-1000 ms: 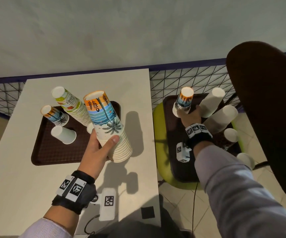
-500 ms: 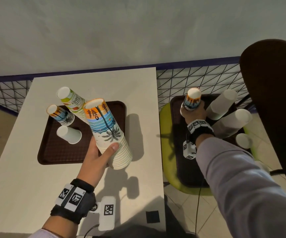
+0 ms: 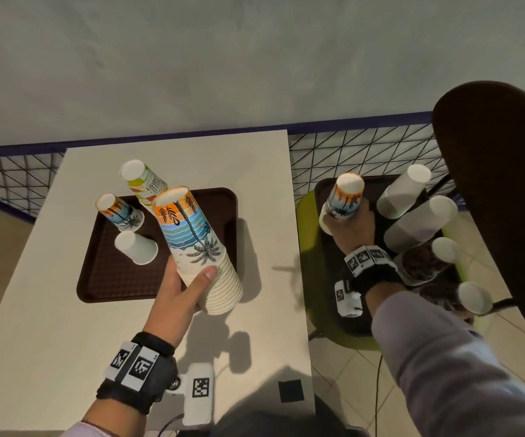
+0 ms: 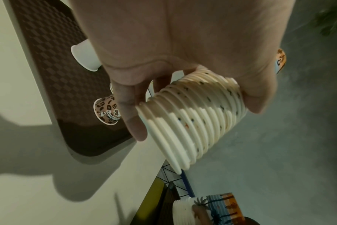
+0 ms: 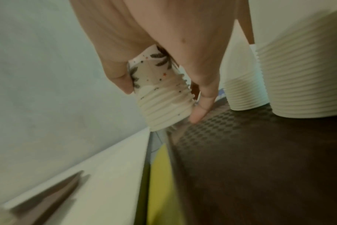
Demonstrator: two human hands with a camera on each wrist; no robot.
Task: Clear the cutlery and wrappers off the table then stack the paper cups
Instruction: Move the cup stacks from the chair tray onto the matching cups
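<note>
My left hand grips a tall upside-down stack of palm-print paper cups above the white table; its ribbed rims show in the left wrist view between thumb and fingers. My right hand holds a smaller palm-print cup stack just over the brown tray on the green chair; in the right wrist view that stack hangs slightly above the tray.
The table's brown tray carries a palm-print cup, a white cup and a lime-print stack. Several white cup stacks stand on the chair tray. A dark chair back rises at the right.
The right hand has lifted its cup stack slightly off the chair tray. The left hand keeps its tall stack in about the same place.
</note>
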